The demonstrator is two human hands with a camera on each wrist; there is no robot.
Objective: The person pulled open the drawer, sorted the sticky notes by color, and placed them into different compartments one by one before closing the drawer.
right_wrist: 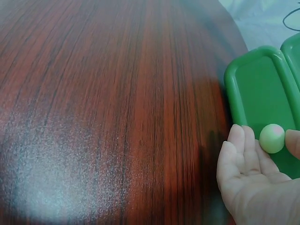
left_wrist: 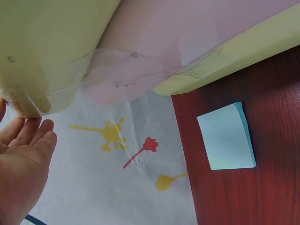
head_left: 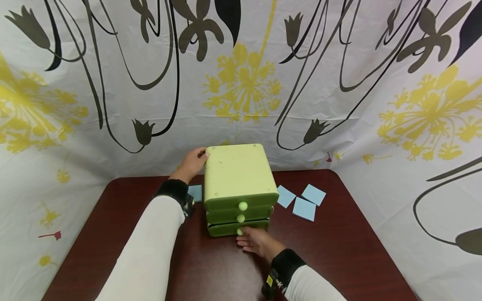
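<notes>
A small drawer unit (head_left: 239, 171) with a pale yellow-green top and green drawer fronts stands on the table. My left hand (head_left: 194, 162) holds its back left top corner. In the left wrist view, the fingers (left_wrist: 33, 136) bend against the unit's rear edge. My right hand (head_left: 257, 242) is at the bottom drawer (head_left: 222, 230), pinching its round pale green knob (right_wrist: 272, 138) between thumb and fingers. A thin dark gap runs along that drawer's upper edge. Above it, the middle knob (head_left: 240, 218) and the top knob (head_left: 242, 206) are untouched.
Three light blue sticky note pads, among them one pad (head_left: 304, 209), lie right of the unit. Another blue pad (left_wrist: 227, 138) lies on its left, by my left wrist. The dark red-brown table (head_left: 211, 267) meets a flower-patterned cloth (head_left: 241, 125) behind and at the sides.
</notes>
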